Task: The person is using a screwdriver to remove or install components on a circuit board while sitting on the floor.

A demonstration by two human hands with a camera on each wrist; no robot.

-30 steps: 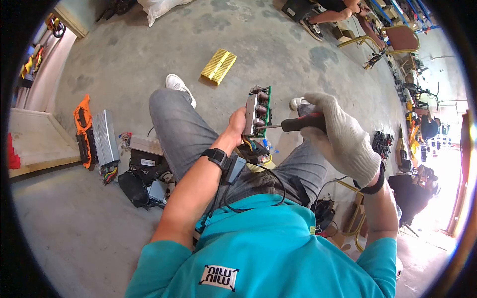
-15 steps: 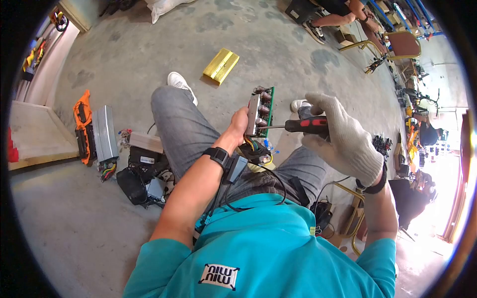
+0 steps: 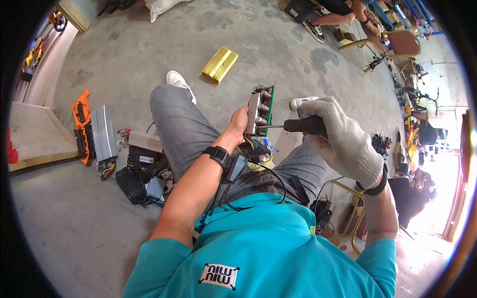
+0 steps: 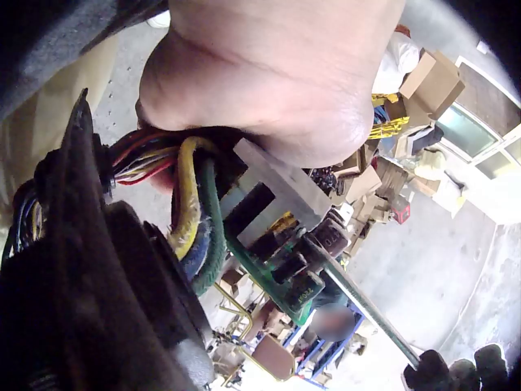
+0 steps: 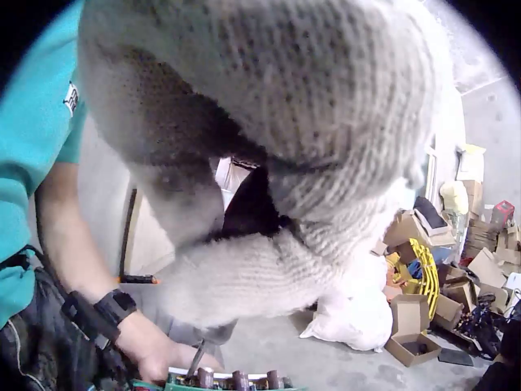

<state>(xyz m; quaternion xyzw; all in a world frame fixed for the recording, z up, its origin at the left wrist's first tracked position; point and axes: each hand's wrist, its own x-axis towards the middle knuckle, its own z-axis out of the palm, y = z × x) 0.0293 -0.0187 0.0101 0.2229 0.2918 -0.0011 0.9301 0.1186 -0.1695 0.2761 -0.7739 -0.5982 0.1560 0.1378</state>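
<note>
White knit glove on the right hand (image 3: 344, 141), fingers wrapped round the dark handle of a screwdriver (image 3: 307, 125). Shaft runs across to the green circuit board (image 3: 271, 108), tip in among the components at the end nearest the body. Whether it sits in a screw head: cannot tell.

Left hand (image 3: 238, 122) bare, gripping the board by its metal plate (image 3: 253, 114); board held up over the gap between the legs. Thick yellow cable (image 4: 188, 199) and green cable (image 4: 213, 236) hang close by the plate.

Step in hand, my reading: driver work on a fastening or part at the board's near end. Next move calls for a firm left grip, shaft lined up, then a controlled turn or press. Slip risk: tip could scrape neighbouring parts.

Farther out, on the concrete floor (image 3: 144, 59): yellow finned case (image 3: 220, 65) ahead; silver finned case (image 3: 103, 133) off left.
</note>
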